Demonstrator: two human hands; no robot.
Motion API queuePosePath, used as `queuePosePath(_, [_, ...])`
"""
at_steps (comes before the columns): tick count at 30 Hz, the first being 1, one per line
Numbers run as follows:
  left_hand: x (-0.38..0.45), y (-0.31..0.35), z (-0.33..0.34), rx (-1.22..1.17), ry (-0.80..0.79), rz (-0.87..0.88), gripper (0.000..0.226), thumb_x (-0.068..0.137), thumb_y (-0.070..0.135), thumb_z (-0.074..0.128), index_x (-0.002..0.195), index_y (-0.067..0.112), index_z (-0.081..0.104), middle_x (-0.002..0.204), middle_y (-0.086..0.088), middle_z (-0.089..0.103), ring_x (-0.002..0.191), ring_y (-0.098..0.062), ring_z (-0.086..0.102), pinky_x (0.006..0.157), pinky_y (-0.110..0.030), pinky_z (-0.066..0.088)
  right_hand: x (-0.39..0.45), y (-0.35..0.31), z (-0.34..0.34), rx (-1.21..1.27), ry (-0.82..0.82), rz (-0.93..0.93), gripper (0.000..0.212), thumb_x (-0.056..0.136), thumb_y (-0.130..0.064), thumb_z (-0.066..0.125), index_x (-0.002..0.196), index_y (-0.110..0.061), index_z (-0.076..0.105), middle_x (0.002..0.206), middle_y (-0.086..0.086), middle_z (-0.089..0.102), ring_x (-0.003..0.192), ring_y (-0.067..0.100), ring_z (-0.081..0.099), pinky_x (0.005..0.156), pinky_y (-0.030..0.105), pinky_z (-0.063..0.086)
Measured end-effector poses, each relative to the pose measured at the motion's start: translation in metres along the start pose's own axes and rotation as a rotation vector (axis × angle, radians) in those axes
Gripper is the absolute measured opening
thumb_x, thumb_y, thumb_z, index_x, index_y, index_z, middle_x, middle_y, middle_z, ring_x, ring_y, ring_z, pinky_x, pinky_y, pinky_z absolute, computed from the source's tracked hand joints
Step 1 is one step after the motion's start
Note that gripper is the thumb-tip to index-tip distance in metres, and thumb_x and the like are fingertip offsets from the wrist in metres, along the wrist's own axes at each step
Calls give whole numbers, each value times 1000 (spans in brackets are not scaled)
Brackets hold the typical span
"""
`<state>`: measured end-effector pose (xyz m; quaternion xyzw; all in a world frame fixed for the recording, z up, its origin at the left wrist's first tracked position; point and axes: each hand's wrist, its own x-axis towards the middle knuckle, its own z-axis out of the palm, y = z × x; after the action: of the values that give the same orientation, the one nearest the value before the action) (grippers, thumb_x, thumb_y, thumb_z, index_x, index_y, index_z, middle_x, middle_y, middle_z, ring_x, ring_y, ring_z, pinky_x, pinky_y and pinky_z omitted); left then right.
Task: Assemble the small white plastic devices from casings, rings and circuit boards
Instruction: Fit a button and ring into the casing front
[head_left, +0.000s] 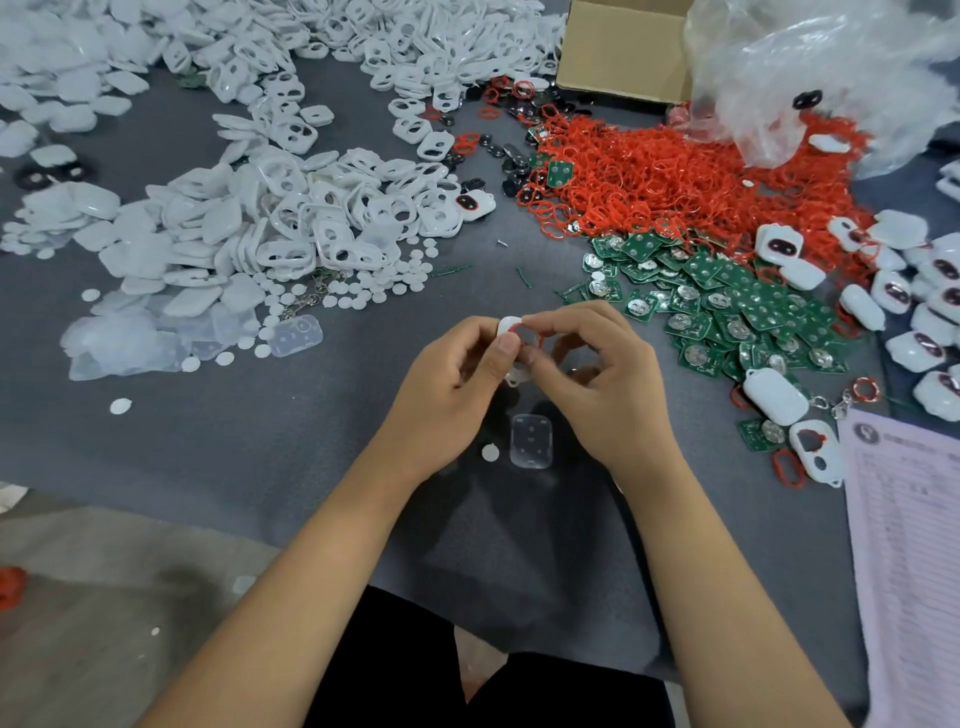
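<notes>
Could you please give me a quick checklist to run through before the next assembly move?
1. Casing held by both hands, left hand and right hand: ok.
2. Red ring at the casing: ok.
3. Ring fully seated in its opening: cannot tell, fingers cover it.
4. Circuit boards lying to the right, probably within reach: ok.
5. Clear pad and white disc lying on the table below the hands: ok.

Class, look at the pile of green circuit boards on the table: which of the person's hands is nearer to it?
Right. The right hand sits just left of the green circuit boards; the left hand is farther left, both holding the white casing.
</notes>
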<state>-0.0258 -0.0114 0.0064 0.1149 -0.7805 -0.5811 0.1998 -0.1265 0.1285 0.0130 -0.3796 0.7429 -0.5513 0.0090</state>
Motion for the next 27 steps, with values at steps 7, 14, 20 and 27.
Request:
queuePosePath(7, [0,-2,-1,-15,-17,-15,15,107,26,57,106,23,72,91,15,76,80,-3,72,74,-14,53,-1,9,-2,104,-22,66,21,86,-14,85,103,-26,82,96,-7,65,84,15,66,68,17,48])
queuePosePath(14, [1,-4,-1,-113,25,-54,20,108,25,56,107,17,74,92,2,78,78,-14,75,73,-22,57,0,6,-1,184,-22,137,30,86,-24,85,113,-33,75,90,-8,68,83,15,70,59,37,59])
queuePosePath(20, [1,-2,0,-294,29,-97,29,105,34,52,110,14,73,86,2,74,76,-15,68,66,-28,57,-1,-7,-2,586,-183,428,18,97,-28,72,112,-21,78,86,1,75,74,13,66,47,23,49])
queuePosePath(27, [1,-4,-2,-274,-64,-91,32,107,36,47,108,14,71,84,0,69,68,-13,60,63,-27,51,4,-14,-6,837,-273,622,19,91,-30,66,90,-20,81,72,-1,65,60,3,57,40,15,38])
